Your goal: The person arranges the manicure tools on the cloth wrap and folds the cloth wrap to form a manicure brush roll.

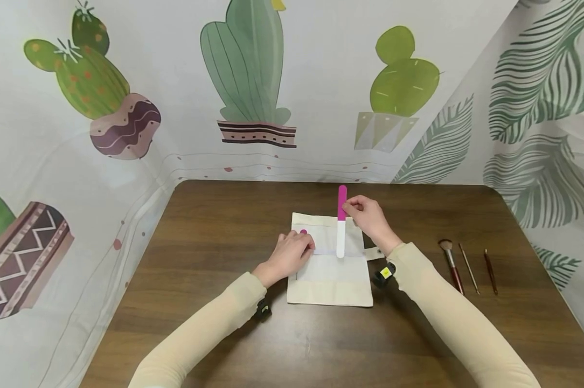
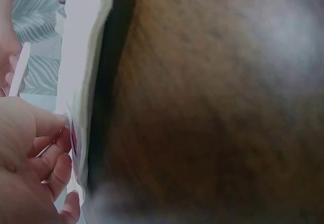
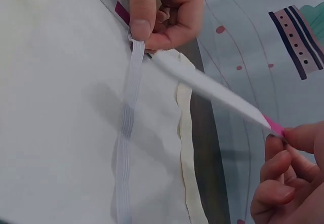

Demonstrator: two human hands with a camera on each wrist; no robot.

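Note:
A cream cloth pouch (image 1: pixel 331 293) lies unfolded on the table, with a pale elastic band (image 3: pixel 124 127) running across it. My left hand (image 1: pixel 292 254) rests at the pouch's left side, and its thumb and fingers pinch the elastic band. Beside those fingers shows a small pink end (image 1: pixel 304 231) of another piece, its remainder hidden. Above the pouch, my right hand (image 1: pixel 369 216) pinches a flat pink-and-white nail file (image 1: pixel 341 237) by its pink half. The white end slants down towards the band near the left fingertips; whether they touch I cannot tell.
To the right on the brown wooden table (image 1: pixel 214 237) lie a soft brush (image 1: pixel 450 261) and two slim sticks, one light (image 1: pixel 468 268) and one dark red (image 1: pixel 490 272). A snap tab (image 1: pixel 374 254) sticks out from the pouch's right edge. Patterned cloth (image 1: pixel 321 156) hangs behind.

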